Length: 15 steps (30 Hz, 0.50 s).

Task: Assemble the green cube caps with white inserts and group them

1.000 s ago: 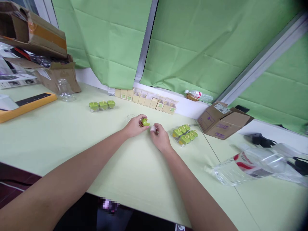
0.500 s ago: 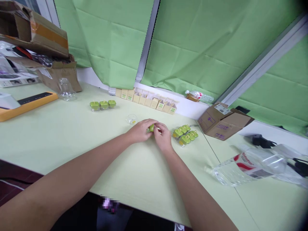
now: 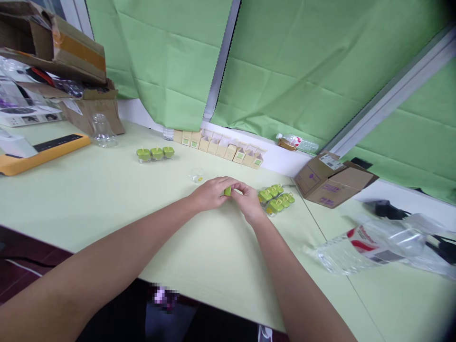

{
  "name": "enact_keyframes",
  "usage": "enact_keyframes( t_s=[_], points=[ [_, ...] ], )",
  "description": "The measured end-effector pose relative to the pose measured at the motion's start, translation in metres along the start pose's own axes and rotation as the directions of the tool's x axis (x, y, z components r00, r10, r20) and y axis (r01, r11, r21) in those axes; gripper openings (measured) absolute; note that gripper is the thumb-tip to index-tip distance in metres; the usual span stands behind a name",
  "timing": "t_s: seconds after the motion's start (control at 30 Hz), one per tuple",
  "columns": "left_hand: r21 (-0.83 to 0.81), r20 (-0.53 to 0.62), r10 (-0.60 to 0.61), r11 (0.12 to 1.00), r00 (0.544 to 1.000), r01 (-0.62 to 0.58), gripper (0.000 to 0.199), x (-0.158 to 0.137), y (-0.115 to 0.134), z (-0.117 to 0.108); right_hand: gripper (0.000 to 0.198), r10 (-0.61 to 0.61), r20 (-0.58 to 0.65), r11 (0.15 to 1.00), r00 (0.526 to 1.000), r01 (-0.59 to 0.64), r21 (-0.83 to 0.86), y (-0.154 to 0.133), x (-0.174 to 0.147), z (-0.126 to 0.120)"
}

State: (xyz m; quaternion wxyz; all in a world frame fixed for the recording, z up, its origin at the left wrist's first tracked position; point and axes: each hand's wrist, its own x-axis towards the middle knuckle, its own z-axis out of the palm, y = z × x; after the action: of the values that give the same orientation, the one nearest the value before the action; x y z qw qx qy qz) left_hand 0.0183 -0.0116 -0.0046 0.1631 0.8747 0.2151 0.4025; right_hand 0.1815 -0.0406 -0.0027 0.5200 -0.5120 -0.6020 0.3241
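A small green lid [image 3: 228,191] is held up between my two hands, mostly covered by fingers. My left hand [image 3: 213,194] is closed around it from the left. My right hand [image 3: 248,199] reaches it from the right, thumb and fingertips pinched at its edge; what the fingertips grip there is too small to make out. A small clear cup [image 3: 197,175] with a yellow sticker stands just beyond my left hand. Right of my right hand sit several small clear containers with green lids [image 3: 276,204], each lid with a pale loop on top.
Three more green-lidded containers [image 3: 156,153] stand at the left. A row of small beige cartons [image 3: 217,146] lines the wall. Cardboard boxes [image 3: 329,183], a large clear bottle [image 3: 370,244], a clear plastic vessel [image 3: 102,132] and an orange-edged device [image 3: 46,153] are farther out.
My right hand has shifted slightly right, its knuckles more spread away from my left hand. The green lid looks turned more edge-on. The whole view has shifted slightly.
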Motion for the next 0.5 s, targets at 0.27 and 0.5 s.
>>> enact_keyframes(
  t_s=[0.27, 0.5],
  points=[
    [0.002, 0.004, -0.019, 1.0, 1.0, 0.019, 0.053, -0.0011, 0.0006, 0.0012, 0.016, -0.025, -0.006, 0.998, 1.0, 0.024, -0.051, 0.0018, -0.0018, 0.0016],
    [-0.102, -0.047, -0.086, 0.991, 0.995, 0.081, 0.048, 0.0038, 0.0023, 0.0042, 0.018, -0.054, -0.032, 0.995, 0.998, 0.051, -0.086, 0.0089, 0.003, 0.0027]
  ],
)
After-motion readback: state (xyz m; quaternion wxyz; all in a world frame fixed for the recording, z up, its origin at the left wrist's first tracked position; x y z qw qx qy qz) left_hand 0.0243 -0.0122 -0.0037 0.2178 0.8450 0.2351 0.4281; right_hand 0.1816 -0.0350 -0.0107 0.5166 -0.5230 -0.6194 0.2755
